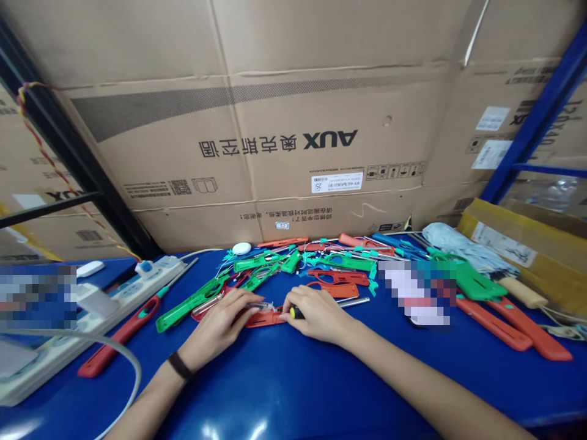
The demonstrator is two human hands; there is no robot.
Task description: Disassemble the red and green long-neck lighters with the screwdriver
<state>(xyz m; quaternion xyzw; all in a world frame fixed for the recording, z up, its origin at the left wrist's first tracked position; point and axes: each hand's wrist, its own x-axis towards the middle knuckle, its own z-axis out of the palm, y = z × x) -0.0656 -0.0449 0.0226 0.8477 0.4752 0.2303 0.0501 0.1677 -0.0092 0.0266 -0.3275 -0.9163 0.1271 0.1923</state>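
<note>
My left hand [220, 324] presses down on a red plastic lighter shell [265, 318] lying on the blue table [284, 391]; a thin metal part shows at its fingertips. My right hand [316, 315] is closed around a small screwdriver with a yellow-and-black handle [296, 313], its tip pointing at the red shell. A dark band sits on my left wrist. Just beyond my hands lies a heap of green [257, 264] and red [337, 278] lighter shells with metal rods.
A white power strip [137, 284] and a long red lighter [121, 336] lie at the left, with a grey cable in front. More red shells [509, 324] and a green one [472, 281] lie at the right. Big cardboard boxes [284, 140] wall off the back.
</note>
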